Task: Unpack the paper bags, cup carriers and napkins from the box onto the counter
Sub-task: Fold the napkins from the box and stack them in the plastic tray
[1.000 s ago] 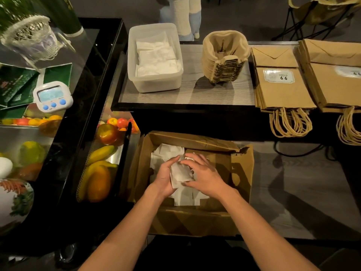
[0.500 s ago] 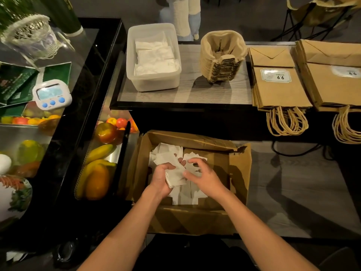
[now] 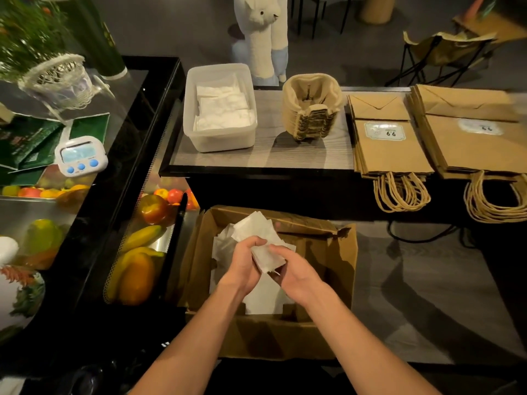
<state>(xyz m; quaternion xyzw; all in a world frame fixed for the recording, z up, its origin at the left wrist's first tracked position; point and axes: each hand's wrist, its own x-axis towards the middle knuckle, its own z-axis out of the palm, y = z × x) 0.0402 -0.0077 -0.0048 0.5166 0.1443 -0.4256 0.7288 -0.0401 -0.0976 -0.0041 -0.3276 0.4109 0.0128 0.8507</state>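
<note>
An open cardboard box point(image 3: 339, 260) stands on the floor below the counter point(image 3: 265, 155). Both hands are over it. My left hand point(image 3: 245, 263) and my right hand point(image 3: 296, 272) together grip a bunch of white napkins point(image 3: 265, 246), raised above more loose napkins point(image 3: 265, 297) lying in the box. On the counter a clear plastic tub point(image 3: 219, 138) holds folded napkins, a stack of cup carriers point(image 3: 310, 109) stands to its right, and two piles of brown paper bags point(image 3: 390, 143) point(image 3: 473, 141) lie further right with their handles hanging over the edge.
A black display case point(image 3: 94, 212) with fruit stands on the left, a white timer point(image 3: 81, 155) and a small basket point(image 3: 54, 75) on top. A white figure point(image 3: 262, 35) and a folding chair point(image 3: 445, 49) stand beyond the counter. A cable point(image 3: 422, 235) lies on the floor.
Both hands have gathered the napkins into a bunch and lifted it a little higher out of the box. The view has shifted slightly downward.
</note>
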